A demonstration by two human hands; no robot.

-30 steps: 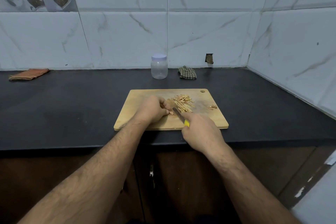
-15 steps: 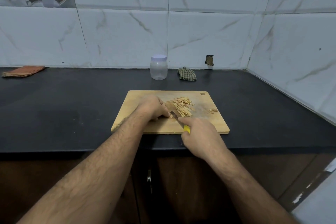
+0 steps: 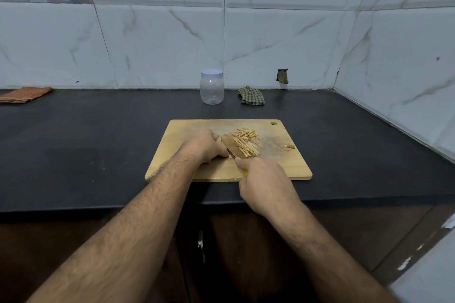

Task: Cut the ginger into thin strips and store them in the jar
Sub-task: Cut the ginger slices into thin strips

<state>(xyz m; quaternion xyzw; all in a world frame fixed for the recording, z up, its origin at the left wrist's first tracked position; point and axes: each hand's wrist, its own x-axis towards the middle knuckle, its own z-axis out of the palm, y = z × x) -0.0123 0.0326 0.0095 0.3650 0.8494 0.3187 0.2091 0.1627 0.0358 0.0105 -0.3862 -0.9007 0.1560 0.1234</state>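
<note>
Head view only. Compared with one second ago, the knife [image 3: 231, 153] sits closer to the left hand [image 3: 206, 145], and its yellow handle is now almost fully covered by the right hand [image 3: 264, 181], which is curled around it. The left hand is curled over the uncut ginger piece [image 3: 227, 141] and holds it down on the cutting board [image 3: 172, 162]; how much ginger remains under the fingers I cannot tell. I judge that the cutting continues and little is left to slice.

Ginger strips [image 3: 246, 142] lie in a loose pale heap just right of the blade, thin and mostly parallel. A few scraps [image 3: 289, 146] lie apart near the board's right side. The jar [image 3: 212, 87] stands behind the board near the wall, lid on, looking empty, so storing is not yet begun.
</note>
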